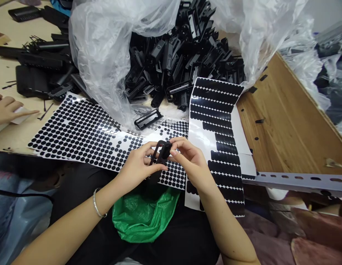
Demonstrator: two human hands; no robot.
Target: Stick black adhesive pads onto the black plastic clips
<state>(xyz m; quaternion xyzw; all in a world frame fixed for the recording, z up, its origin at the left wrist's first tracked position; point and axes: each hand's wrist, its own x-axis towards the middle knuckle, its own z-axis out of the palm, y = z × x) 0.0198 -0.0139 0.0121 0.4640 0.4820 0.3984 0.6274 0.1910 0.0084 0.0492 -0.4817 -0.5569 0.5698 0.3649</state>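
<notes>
Green bag lies nearest; above it I see the left hand and right hand both pinching one black plastic frame.

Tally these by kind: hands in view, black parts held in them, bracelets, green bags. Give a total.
Hands: 3 (left hand, right hand, co-worker's hand)
Held black part: 1, pinched between both of the person's own hands
Wrist bracelet: 1
Crumpled green bag: 1
Total: 6
</notes>
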